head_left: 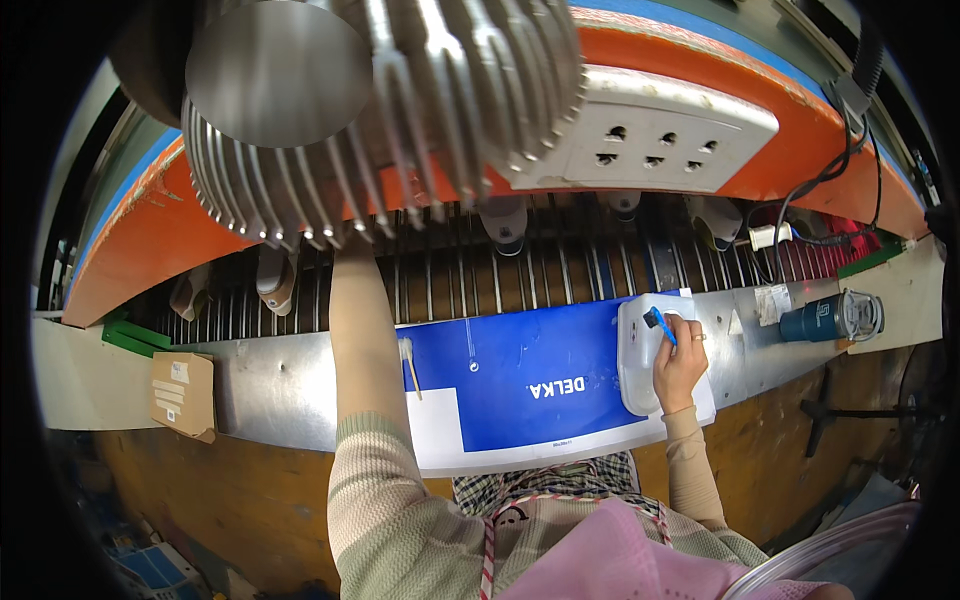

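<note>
Apparently, a blue brush juts leftward from the right hand.

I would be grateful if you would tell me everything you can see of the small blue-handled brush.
The brush is slim, with a bright blue handle, apparently plastic, and a short, dark, bristle-like head. The fingers of the right hand hold it by the handle, hiding part of it. It slants in the picture, head toward the upper left. It appears over the upper part of the white container; whether it touches that, I cannot tell. Individual bristles are too small to make out.
</note>
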Demonstrator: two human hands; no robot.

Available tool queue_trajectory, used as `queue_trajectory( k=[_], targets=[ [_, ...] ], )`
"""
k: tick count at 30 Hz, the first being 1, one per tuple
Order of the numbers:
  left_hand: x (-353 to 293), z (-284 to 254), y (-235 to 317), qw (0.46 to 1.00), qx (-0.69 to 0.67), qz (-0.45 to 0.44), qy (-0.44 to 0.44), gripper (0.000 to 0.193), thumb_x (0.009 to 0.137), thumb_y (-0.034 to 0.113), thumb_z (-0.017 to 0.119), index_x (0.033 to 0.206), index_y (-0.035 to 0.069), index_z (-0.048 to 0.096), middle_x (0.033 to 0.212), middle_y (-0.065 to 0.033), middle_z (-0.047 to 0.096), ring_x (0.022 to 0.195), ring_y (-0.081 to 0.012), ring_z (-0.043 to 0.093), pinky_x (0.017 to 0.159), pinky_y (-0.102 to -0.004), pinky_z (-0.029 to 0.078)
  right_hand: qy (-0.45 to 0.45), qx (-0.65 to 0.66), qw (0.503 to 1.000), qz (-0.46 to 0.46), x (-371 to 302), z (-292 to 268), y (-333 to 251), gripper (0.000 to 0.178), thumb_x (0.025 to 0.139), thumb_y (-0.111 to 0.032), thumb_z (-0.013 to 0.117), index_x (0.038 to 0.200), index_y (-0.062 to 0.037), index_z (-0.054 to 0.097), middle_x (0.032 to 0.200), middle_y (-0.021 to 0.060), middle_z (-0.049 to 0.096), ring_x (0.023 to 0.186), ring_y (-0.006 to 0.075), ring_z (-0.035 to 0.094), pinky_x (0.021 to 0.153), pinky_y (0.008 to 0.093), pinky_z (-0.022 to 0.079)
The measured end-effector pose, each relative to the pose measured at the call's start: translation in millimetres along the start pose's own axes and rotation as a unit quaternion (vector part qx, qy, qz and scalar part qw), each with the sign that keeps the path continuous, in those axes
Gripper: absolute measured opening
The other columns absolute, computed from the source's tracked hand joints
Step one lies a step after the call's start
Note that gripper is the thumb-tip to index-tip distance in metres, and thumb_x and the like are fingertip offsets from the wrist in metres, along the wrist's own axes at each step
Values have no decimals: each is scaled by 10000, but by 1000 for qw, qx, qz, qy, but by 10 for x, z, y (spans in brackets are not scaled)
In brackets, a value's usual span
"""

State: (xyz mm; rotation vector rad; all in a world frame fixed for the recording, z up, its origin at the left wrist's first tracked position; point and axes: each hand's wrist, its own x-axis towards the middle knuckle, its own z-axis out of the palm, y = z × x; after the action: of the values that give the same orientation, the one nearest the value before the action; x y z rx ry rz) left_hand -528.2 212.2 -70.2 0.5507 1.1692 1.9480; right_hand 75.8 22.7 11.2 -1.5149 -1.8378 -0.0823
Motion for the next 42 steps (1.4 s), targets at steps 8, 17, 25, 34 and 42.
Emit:
queue_trajectory(
  k=[8,17,25,34,42],
  targets=[
    [-239,6,347,988,118,34,-93,486,985,438,527,1322,89,557,1301,-119,619,1132,-302,615,852,-485,555,10,0,1000,-5,-15,-14,21,178,862,-7,636,1028,-58,675,901,112,610,751,316,637,621,401,503],
    [-1043,-142,394,992,-63,-109,-5,482,997,340,508,1341,4,534,1353,-182,581,1271,-350,536,1014,-503,478,30,27,999,-21,3,-2,38,204,845,11,635,1029,-68,675,890,98,624,742,303,638,625,393,506],
    [-655,-568,266,970,213,91,-70,404,1002,162,488,1353,-39,484,1418,-249,502,1311,-413,475,1135,-544,396,25,7,1000,-18,-37,24,91,197,848,-11,641,1029,-82,676,888,100,634,759,317,643,637,400,506],
    [-2942,-100,2106,996,-5,-93,7,343,952,12,561,1208,-175,428,1382,-386,398,1307,-525,429,1109,-620,421,4,81,997,-9,68,-145,-56,167,906,-42,630,1067,-61,668,884,107,646,735,291,639,610,380,495],
    [-4906,407,2582,956,245,-159,3,640,878,164,605,1367,-170,364,1169,-327,621,915,-439,707,732,-393,658,-175,416,892,6,-117,-308,-1016,243,984,-22,531,1206,1,630,906,98,721,702,149,669,619,257,525]
  ],
)
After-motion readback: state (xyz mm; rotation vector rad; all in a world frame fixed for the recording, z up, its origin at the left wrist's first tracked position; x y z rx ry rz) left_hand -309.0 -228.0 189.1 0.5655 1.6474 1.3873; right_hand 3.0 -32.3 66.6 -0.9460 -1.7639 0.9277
